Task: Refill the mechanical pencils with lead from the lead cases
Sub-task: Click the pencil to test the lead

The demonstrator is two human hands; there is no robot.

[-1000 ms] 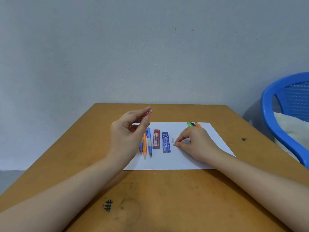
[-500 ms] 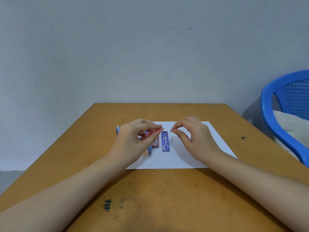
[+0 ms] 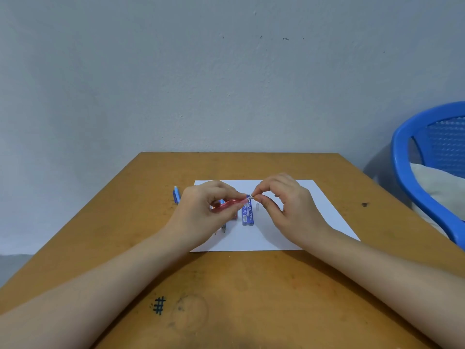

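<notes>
Table of brown wood carries white paper sheet under both hands. Left hand grips red translucent plastic mechanical pencil, fingers curled round barrel, top end aimed at right hand. Right thumb and forefinger pinch small pale end cap on that pencil, other fingers arched. Blue rectangular lead case lies flat between the hands, just below the pinch. Blue-and-white pencil lies left of left hand.

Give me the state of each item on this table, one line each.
Red translucent mechanical pencil: held up by left hand, right hand pinching its end.
Blue rectangular lead case: lying flat on the white paper sheet.
Small clear cap: loose on the paper.
Blue plastic pencil: lying on the wooden table, off the paper.
</notes>
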